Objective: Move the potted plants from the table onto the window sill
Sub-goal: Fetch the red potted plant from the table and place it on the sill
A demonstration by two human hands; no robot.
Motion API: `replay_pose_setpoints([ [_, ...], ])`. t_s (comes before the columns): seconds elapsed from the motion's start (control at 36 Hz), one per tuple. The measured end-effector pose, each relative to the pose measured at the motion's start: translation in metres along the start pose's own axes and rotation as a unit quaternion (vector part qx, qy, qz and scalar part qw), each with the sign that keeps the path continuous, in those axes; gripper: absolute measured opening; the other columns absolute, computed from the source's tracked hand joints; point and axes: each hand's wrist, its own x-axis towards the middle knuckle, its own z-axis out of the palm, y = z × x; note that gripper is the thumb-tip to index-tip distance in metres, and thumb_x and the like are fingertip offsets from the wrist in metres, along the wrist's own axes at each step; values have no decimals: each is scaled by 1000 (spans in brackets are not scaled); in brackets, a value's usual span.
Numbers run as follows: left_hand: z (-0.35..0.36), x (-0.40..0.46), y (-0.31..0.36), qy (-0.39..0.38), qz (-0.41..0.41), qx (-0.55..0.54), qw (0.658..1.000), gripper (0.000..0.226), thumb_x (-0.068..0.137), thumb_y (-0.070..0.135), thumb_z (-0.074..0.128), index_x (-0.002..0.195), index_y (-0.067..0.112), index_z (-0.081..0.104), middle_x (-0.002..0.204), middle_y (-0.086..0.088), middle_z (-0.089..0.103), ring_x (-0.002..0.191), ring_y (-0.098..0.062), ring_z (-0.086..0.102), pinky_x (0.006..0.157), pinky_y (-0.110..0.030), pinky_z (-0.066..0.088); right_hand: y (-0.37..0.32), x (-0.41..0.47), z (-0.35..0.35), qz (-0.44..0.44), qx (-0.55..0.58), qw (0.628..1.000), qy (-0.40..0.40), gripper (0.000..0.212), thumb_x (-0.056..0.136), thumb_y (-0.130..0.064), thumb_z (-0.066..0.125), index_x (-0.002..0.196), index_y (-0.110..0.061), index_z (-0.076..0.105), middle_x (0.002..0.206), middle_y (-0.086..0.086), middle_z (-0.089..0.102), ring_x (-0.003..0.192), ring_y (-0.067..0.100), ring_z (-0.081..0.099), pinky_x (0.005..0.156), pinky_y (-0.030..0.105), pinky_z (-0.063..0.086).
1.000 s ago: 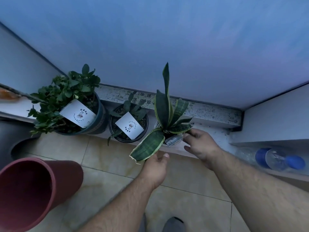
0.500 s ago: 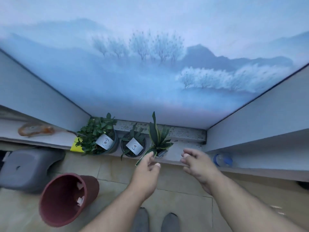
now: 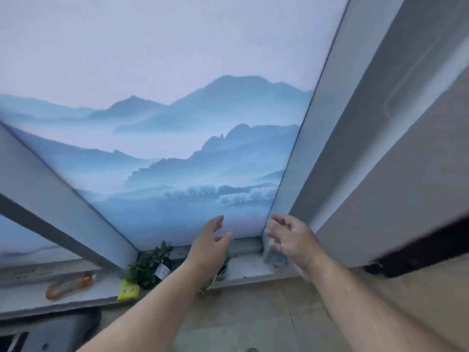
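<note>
Dim bluish light glows through the blind; edges smeared, warped.

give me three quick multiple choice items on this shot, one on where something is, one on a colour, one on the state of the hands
1. Where is the leafy plant?
A. on the floor
B. on the sill
C. in the left hand

2. What colour is the small card beside the leafy plant?
A. yellow
B. red
C. black

3. How are the two hands?
A. both closed on a pot
B. one holds a bottle
C. both open and empty

Key:
1 B, the plant stands on the sill below the mountain blind.
2 A, the card at the sill's edge is bright yellow.
3 C, the left hand and right hand are raised with fingers spread, gripping nothing.
</note>
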Motion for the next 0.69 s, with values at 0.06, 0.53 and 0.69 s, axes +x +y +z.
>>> replay_pose_setpoints([
  [0.06,-1,-5,13,-17,37,12,999,57,98,30,55,151,28,34,152,6,41,101,-2,55,77,-20,46,-11,-25,-4,-21,18,999,28,53,97,-33,64,144,-13,49,134,2,60,115,15,65,101,38,54],
  [0.53,104,-155,52,-335,218,61,915,52,93,25,66,141,31,48,135,13,52,97,-1,63,91,-38,57,80,-282,-11,-59,228,895,378,39,97,-28,64,133,-15,58,111,-4,68,114,19,68,90,36,57],
  [0.69,181,-268,35,-465,266,97,839,45,94,17,64,136,28,50,126,12,57,86,4,62,72,-25,55,145,-426,-25,-36,277,802,529,14,97,-25,64,109,-19,67,102,-2,69,102,15,67,84,31,54],
])
